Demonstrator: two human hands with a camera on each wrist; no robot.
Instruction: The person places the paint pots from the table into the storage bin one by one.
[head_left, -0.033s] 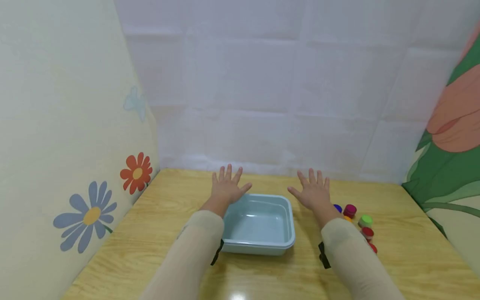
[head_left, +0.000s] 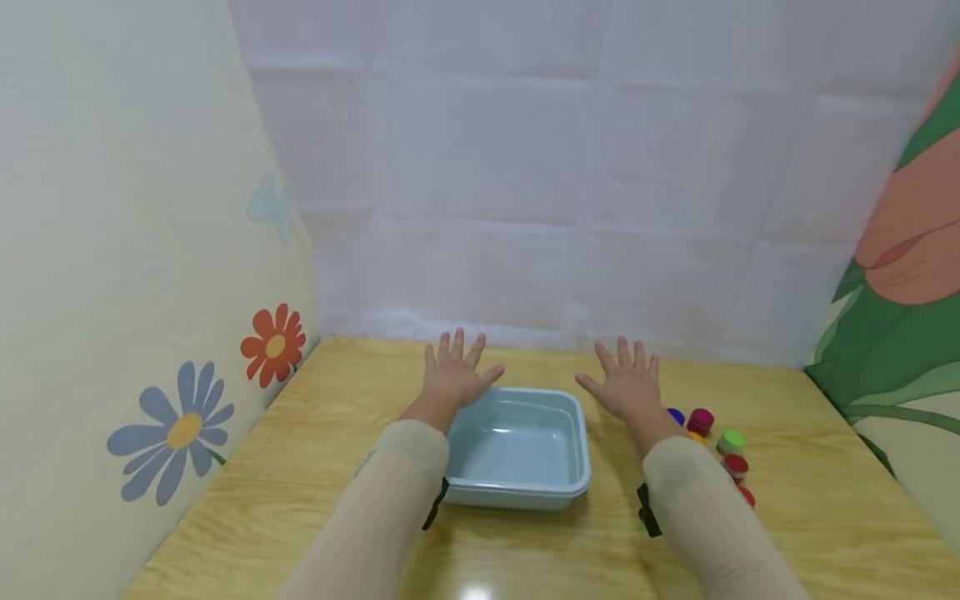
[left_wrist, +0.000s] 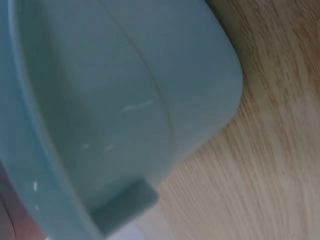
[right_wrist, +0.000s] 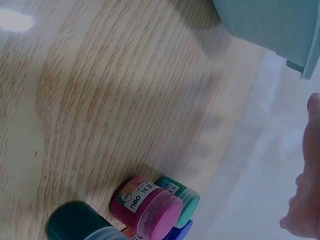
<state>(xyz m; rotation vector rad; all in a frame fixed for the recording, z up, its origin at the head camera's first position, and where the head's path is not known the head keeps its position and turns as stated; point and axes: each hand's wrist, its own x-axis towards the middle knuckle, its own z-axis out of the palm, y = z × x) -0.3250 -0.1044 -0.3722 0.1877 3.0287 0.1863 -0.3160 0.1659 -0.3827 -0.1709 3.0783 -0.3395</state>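
Fingers spread and palm down, my left hand (head_left: pixel 452 381) is over the back left corner of a pale blue plastic basin (head_left: pixel 517 490). It grips nothing. My right hand (head_left: pixel 628 388) is likewise spread, to the right of the basin, with nothing held. In the left wrist view the basin's outer wall (left_wrist: pixel 195 85) fills most of the picture, and a bit of the hand shows at the lower left edge. The right wrist view has my right thumb and fingers (right_wrist: pixel 306 192) at the right edge, below the basin's corner (right_wrist: pixel 270 25).
Small jars with coloured lids cluster on the wooden table (head_left: pixel 810 517) by my right forearm, which partly hides them. Among them are a magenta jar (right_wrist: pixel 137 202), a green jar (right_wrist: pixel 189 202) and a light green lid (head_left: pixel 731 442). White sheeting (head_left: pixel 480 167) hangs behind the table.
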